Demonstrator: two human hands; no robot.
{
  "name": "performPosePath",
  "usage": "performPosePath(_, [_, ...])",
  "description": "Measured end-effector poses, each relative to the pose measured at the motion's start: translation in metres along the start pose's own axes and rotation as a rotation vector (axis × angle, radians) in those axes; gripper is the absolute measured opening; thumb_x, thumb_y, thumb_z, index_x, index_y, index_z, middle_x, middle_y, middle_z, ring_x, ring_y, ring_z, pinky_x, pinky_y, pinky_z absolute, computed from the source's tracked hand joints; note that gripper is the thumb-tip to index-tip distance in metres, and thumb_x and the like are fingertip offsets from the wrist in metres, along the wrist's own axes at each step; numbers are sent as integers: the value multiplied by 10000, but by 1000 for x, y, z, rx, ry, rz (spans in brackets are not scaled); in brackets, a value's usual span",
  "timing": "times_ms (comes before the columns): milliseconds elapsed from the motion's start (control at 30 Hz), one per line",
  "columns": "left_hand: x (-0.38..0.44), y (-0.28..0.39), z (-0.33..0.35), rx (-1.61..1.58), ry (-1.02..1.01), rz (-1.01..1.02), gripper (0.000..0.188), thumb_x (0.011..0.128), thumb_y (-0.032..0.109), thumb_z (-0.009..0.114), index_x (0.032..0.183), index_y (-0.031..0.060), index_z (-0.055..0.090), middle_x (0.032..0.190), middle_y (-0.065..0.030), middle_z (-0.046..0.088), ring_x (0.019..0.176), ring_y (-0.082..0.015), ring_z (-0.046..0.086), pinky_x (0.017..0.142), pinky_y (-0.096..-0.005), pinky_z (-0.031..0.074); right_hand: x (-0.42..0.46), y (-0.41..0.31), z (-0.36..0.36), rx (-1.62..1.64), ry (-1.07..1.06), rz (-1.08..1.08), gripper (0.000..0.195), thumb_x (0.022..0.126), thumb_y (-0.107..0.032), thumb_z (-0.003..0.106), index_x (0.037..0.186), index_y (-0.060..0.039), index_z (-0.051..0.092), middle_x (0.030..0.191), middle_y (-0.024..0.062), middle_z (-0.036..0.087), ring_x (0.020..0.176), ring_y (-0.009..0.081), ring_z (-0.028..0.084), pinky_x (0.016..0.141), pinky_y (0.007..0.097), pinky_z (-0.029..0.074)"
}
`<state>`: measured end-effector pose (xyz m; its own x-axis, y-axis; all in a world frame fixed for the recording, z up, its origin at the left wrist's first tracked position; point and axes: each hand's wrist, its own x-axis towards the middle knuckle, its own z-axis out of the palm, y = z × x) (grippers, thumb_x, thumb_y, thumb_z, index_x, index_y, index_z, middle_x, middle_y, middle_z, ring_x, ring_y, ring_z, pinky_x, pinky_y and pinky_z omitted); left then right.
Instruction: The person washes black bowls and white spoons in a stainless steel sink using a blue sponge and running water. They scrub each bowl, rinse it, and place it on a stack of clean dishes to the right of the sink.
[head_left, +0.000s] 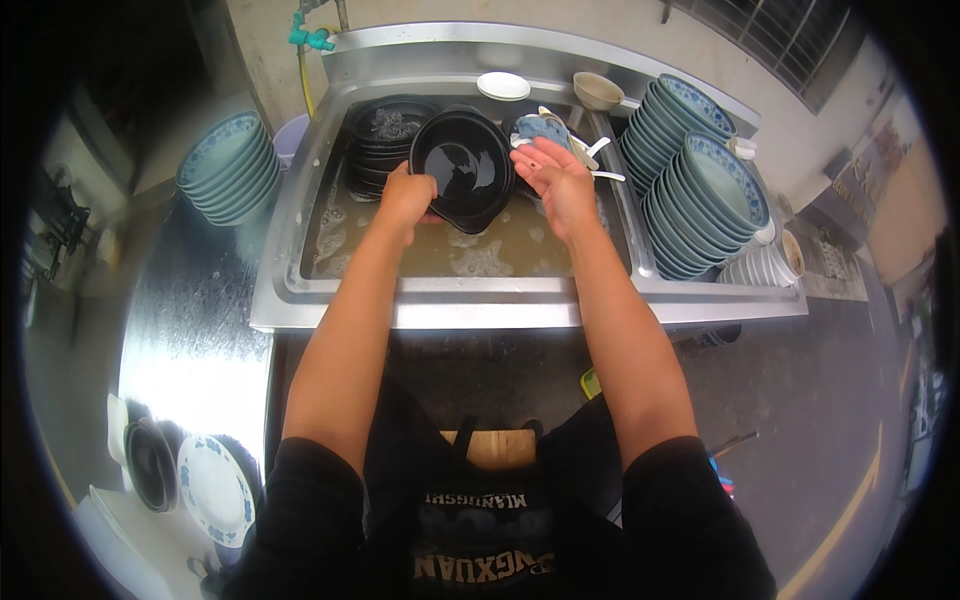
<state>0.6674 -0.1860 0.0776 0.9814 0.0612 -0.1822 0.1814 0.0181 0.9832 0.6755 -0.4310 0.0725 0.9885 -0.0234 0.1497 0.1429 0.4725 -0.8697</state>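
My left hand (409, 199) grips the left rim of a wet black bowl (466, 176), tilted so its inside faces me, above cloudy water (480, 259) in a stainless steel sink (487, 291). Just right of the bowl, my right hand (556, 180) is palm up with fingers extended, a tiny dark speck on a finger. Behind my left hand stands a stack of black bowls (364, 166) with a metal scouring pad (394, 124) in the top one. A blue cloth (538, 132) and white spoons (600, 146) lie beyond my right fingers, partly hidden.
Stacked blue-green bowls stand on the left counter (225, 180) and the sink's right side (697, 202), beside white cups (761, 262). A white plate (502, 86) and beige bowl (598, 90) sit at the back. A teal tap (309, 37) is at upper left.
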Motion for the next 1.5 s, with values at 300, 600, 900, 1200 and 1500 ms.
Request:
performPosePath(300, [1,-4,5,82,-26,-1,437,801,13,552,1233,7,614,1089,-148,697,916,-276,716,697,-438,658,2,7,-4,-16,-27,-32,314,966,107,566,1278,81,546,1254,226,670,1189,328,706,1036,359,605])
performPosePath(600, [1,-6,4,125,-54,-3,462,808,13,554,1267,-3,594,1117,-161,693,917,-288,720,686,-439,662,4,5,-5,103,64,8,254,967,99,639,1200,50,552,1127,168,670,1101,332,738,974,342,644])
performPosePath(900, [-2,-6,5,118,-67,-13,435,834,32,557,1265,-1,607,1102,-150,695,906,-278,715,706,-440,661,4,2,-10,261,148,70,390,952,103,603,1332,60,526,1140,166,637,1030,291,705,883,337,616])
performPosePath(1200, [4,-10,4,138,-93,-19,400,839,47,553,1234,5,609,1053,-149,701,864,-275,737,696,-434,659,7,4,-17,310,38,40,510,875,138,586,1372,42,533,1073,123,634,878,225,656,773,305,559])
performPosePath(1500, [6,-13,3,130,-113,-21,418,830,59,552,1243,16,593,1044,-140,694,821,-299,736,705,-450,670,3,-11,-18,383,59,-62,650,861,133,584,1486,13,454,1111,127,609,851,206,637,752,296,537])
